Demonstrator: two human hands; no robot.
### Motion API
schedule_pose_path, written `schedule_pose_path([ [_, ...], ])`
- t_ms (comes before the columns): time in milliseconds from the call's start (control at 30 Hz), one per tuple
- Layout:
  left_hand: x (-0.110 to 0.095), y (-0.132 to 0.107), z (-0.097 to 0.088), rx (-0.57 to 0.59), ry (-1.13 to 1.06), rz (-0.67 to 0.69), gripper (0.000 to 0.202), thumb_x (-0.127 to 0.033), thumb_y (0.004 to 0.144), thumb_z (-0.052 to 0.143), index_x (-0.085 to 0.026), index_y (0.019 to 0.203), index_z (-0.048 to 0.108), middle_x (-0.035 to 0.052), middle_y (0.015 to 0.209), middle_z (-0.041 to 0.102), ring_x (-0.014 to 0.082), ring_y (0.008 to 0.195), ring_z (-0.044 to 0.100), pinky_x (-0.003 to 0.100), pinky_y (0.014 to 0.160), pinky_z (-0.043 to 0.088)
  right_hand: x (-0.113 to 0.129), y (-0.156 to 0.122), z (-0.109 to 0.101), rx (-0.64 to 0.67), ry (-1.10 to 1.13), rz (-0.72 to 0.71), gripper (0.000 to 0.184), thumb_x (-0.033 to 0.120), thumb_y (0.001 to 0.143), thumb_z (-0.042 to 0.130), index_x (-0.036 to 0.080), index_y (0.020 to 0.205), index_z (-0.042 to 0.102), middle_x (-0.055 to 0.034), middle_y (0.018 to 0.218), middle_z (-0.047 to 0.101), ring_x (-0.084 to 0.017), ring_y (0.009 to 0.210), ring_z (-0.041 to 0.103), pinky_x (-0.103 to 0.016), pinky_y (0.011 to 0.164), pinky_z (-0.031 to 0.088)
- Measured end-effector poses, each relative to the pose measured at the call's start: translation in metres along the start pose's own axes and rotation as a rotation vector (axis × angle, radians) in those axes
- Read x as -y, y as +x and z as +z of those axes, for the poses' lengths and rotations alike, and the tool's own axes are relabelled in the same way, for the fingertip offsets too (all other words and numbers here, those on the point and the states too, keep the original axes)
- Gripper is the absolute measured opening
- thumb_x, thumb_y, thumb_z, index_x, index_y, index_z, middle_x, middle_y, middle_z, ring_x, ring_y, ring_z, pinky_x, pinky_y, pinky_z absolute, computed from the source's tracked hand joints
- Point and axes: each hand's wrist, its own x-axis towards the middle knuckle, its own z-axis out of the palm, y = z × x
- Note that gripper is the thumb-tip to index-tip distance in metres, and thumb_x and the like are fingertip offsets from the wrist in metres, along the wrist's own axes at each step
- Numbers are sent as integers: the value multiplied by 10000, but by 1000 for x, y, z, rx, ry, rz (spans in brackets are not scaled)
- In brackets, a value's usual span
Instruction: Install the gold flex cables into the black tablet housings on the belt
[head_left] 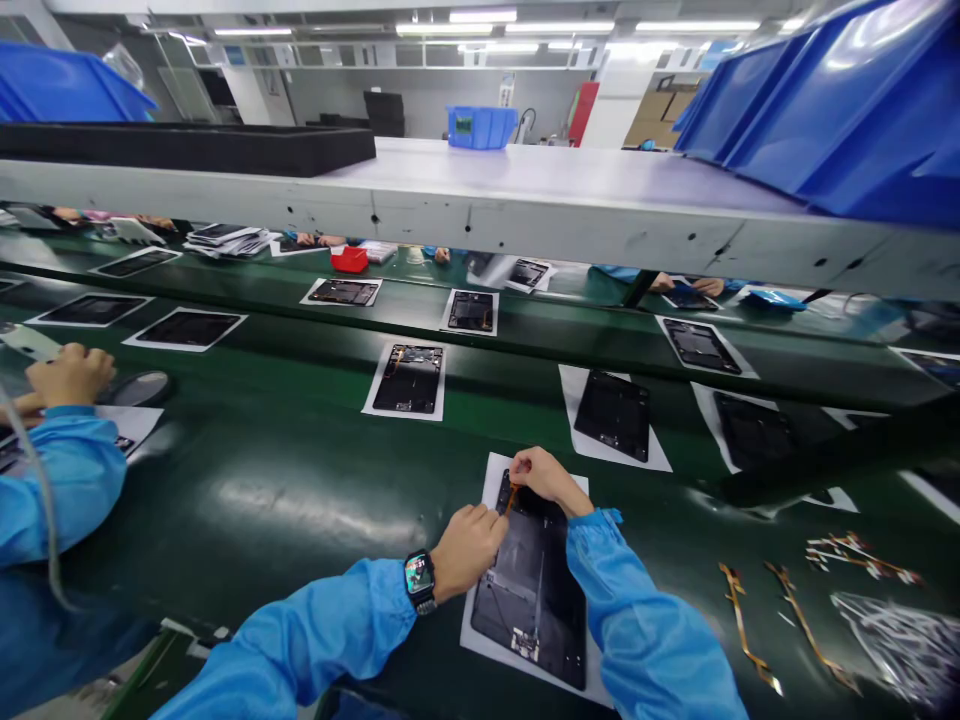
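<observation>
1. Orange flex strip (511,497) pinched in my right hand (546,478), at the top edge of the open tablet back (534,590).
2. My left hand (469,548), clenched, rests on the tablet's left edge, just beside the strip.
3. Tablet lies on white paper (491,480) under both hands.
4. Green conveyor belt (300,500) all round; loose flex strips (780,620) to my right; shelf (525,200) overhead.

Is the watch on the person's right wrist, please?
No, the watch sits on the wrist of the left hand, while the right hand has only a blue sleeve behind it.
</observation>
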Motion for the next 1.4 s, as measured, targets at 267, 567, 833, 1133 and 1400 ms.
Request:
schedule_pose_path([
  [267, 9, 3, 10, -80, -53, 92, 81, -124, 958, 460, -151, 926, 529, 33, 806, 581, 188, 767, 581, 311, 642, 454, -2, 12, -8, 49, -139, 56, 167, 204, 637, 779, 190, 681, 620, 54, 597, 573, -103, 567, 530, -210, 526, 332],
  [567, 14, 1, 10, -52, -146, 175, 107, -128, 972, 439, -147, 991, 543, 35, 864, 590, 180, 811, 579, 294, 681, 479, 6, -13, -4, 12, -358, -22, 290, 289, 728, 769, 230, 934, 574, 1, 853, 622, -171, 772, 593, -252, 614, 318],
  [833, 18, 0, 14, -133, -148, 189, 173, -146, 993, 412, -130, 1086, 556, 50, 884, 631, 177, 822, 607, 299, 696, 476, 7, -24, -2, -53, -420, -85, 173, 306, 855, 644, 218, 951, 530, -28, 955, 598, -179, 819, 599, -269, 663, 354],
  [1133, 19, 1, 17, -120, -126, 279, 248, -147, 1003, 378, -102, 1051, 618, 121, 1166, 639, 203, 1074, 595, 324, 847, 520, -16, -27, 8, -114, -322, -133, 189, 367, 845, 631, 235, 922, 520, -15, 907, 569, -186, 736, 583, -300, 647, 401],
  [1400, 23, -1, 23, -165, -177, 326, 213, -133, 992, 419, -97, 1033, 625, 107, 1121, 681, 210, 1064, 625, 324, 825, 542, -10, -26, -2, -48, -230, -116, 195, 299, 814, 679, 243, 924, 527, 3, 916, 567, -169, 797, 582, -278, 699, 405],
])
